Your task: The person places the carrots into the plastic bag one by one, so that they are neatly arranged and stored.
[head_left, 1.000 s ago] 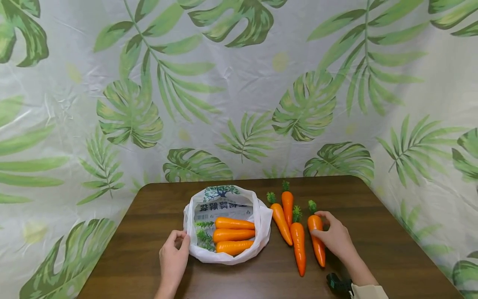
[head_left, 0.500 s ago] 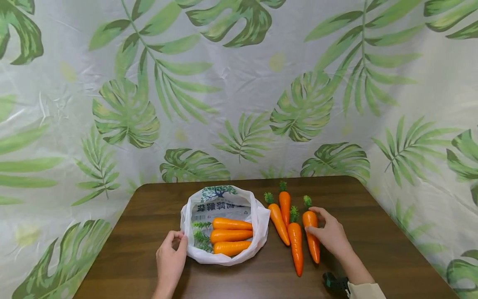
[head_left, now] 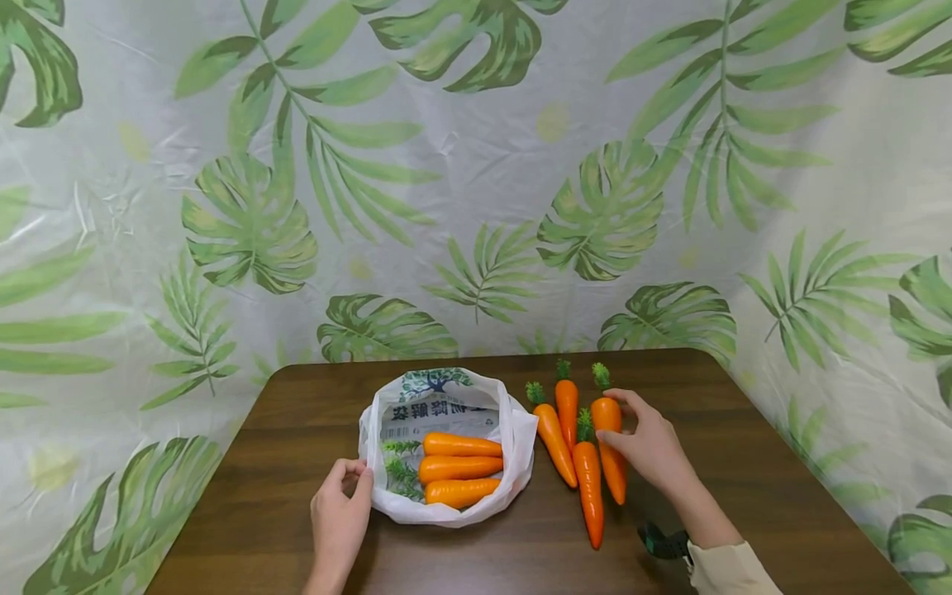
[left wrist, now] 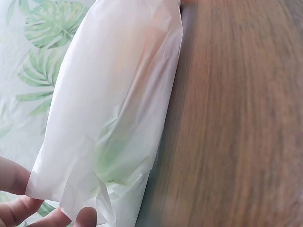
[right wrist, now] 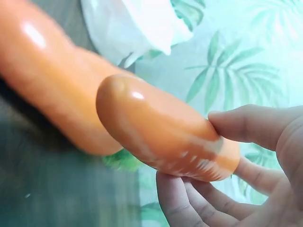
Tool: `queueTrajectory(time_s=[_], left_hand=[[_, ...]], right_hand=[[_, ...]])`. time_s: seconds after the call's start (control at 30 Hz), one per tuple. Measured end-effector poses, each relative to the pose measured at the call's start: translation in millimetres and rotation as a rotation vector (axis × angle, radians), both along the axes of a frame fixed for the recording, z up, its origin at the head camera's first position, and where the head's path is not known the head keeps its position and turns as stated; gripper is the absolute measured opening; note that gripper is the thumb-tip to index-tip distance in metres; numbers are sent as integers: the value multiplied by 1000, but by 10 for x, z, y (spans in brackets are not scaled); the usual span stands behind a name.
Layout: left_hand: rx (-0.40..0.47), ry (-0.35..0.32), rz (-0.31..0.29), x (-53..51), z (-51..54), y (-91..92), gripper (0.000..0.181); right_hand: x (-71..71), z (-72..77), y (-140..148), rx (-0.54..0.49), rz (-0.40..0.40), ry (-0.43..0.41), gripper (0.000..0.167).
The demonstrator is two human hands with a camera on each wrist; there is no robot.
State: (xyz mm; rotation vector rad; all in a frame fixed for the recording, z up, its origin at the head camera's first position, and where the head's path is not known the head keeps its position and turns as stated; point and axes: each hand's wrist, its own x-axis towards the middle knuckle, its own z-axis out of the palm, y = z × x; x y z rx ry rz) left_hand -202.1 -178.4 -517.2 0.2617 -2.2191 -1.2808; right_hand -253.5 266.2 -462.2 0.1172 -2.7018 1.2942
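Head cam first: the left hand (head_left: 340,512) pinches the near-left rim of a white bag (head_left: 521,450) sitting on the counter (head_left: 275,454), with three bagged carrots (head_left: 460,468) lying inside, tops to the left. The right hand (head_left: 654,446) has thumb and fingers around one held carrot (head_left: 613,467), right beside three loose carrots (head_left: 589,487). Can't tell if it's touching the closest one. If it is, I'd guess a sideways move could roll that one.

Left wrist cam: fingertips on the bag's edge, thin film, orange and green showing through. Looks flimsy, so a hard tug could tear it or fold the mouth in.

Right wrist cam: fingertip hold on the carrot, tip facing the camera. It's shiny, so it might spin or slip if that pinch loosens.
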Motion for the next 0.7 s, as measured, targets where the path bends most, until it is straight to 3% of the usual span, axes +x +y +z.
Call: queueTrajectory(time_s=[0.7], left_hand=[[26,-1,-8,-4,0,-12,7]], right_hand=[[-125,342,-494,-58,150,79,61]])
